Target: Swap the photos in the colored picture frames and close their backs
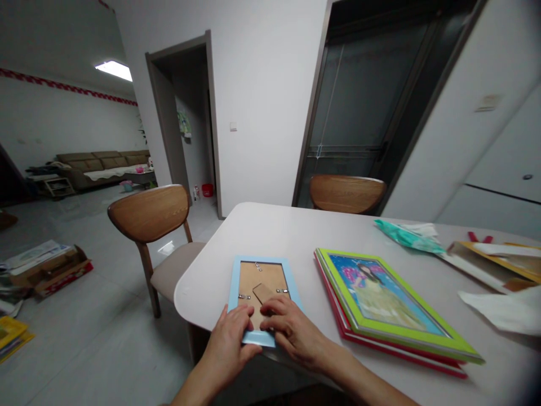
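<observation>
A light-blue picture frame lies face down near the table's front edge, its brown backing board showing. Small metal clips sit at the far, left and right sides of the board, and a stand flap is at its middle. My left hand grips the near left corner, fingers bent over the rim onto the board. Across from it, my right hand is closed at the near right part, fingertips curled on the board. What lies under those fingertips is hidden.
Right of the hands, a green picture frame with a portrait lies on a red one. Beyond are a teal wrapper, an opened carton and white paper. Wooden chairs stand left and behind the white table.
</observation>
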`<state>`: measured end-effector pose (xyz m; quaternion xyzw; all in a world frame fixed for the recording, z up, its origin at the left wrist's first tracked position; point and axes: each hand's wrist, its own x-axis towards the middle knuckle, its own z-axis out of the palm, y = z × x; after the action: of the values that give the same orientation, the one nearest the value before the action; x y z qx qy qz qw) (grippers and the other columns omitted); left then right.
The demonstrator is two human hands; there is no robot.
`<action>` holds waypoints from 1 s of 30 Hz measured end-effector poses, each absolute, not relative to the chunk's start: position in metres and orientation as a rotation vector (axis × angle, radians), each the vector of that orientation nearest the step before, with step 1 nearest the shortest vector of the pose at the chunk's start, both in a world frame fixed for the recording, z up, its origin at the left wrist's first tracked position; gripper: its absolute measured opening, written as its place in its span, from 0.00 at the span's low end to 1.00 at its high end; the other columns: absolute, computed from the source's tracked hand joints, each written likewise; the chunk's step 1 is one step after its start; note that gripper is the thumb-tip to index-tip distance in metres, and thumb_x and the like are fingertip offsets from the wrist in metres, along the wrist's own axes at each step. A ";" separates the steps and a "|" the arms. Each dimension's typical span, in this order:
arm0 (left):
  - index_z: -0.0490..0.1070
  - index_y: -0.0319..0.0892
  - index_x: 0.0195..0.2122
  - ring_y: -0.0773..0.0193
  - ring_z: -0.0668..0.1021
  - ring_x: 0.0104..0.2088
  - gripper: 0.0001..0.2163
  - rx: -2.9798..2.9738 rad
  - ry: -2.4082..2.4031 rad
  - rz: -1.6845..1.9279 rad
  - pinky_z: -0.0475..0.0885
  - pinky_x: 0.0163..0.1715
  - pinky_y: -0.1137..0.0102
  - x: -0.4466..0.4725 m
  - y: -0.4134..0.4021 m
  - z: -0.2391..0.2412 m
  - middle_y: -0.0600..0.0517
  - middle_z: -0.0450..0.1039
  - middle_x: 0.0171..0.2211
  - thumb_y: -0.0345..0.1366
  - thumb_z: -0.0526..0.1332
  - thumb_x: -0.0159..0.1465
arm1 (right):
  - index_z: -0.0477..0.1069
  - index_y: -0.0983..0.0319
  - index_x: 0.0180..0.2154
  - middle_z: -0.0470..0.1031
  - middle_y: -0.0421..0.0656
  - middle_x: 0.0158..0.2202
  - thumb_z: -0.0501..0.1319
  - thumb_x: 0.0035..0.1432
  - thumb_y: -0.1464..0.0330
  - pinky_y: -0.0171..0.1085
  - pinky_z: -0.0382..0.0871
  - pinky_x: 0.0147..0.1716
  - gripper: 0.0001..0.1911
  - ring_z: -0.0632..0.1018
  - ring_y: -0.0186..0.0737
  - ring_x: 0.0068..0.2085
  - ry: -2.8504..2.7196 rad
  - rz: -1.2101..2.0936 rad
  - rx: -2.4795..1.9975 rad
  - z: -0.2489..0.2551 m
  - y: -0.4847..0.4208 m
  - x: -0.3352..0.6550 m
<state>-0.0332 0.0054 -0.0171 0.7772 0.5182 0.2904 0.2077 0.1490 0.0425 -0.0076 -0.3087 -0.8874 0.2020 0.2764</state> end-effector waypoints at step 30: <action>0.62 0.38 0.43 0.57 0.72 0.42 0.18 1.246 0.595 1.140 0.66 0.43 0.65 0.109 0.019 0.051 0.45 0.71 0.41 0.37 0.59 0.51 | 0.49 0.65 0.56 0.75 0.42 0.29 0.55 0.45 0.65 0.36 0.67 0.26 0.35 0.74 0.37 0.24 -1.123 0.928 -1.502 0.071 0.053 0.330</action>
<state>0.1095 0.0193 0.0511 0.5430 0.2595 0.4968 0.6253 0.3297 0.0531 0.0707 -0.6214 -0.4646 0.3837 0.5008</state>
